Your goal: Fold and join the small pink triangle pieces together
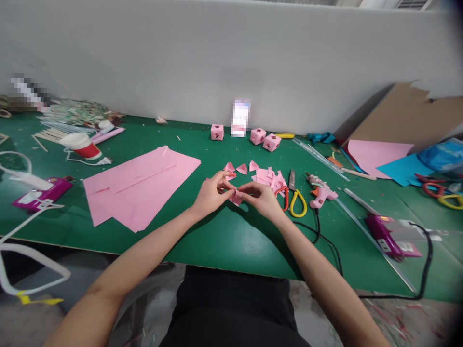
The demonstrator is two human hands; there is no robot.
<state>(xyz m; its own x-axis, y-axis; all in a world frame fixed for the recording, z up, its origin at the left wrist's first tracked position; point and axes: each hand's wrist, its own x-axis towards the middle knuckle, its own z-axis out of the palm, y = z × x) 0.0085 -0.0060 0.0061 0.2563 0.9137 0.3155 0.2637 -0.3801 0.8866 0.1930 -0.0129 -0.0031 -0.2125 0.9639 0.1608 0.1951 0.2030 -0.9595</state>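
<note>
Between my two hands is a small pink paper piece (pixel 236 198), pinched at its edges just above the green table. My left hand (pixel 213 193) grips its left side with thumb and fingers. From the right, the fingertips of my right hand (pixel 261 196) press on the same piece. Small folded pink paper pieces (pixel 241 168) lie just beyond my hands. A pile of cut pink paper scraps (pixel 269 179) sits by my right hand. Scissors with red and yellow handles (pixel 297 201) and a pink glue gun (pixel 321 193) rest farther right.
Large pink paper sheets (pixel 141 188) cover the table's left part, near a paper cup (pixel 80 144). Several pink paper cubes (pixel 217 132) and an upright phone (pixel 240 118) stand at the back. Purple power strips (pixel 388 236) with cables lie at both sides. Cardboard (pixel 405 118) leans at right.
</note>
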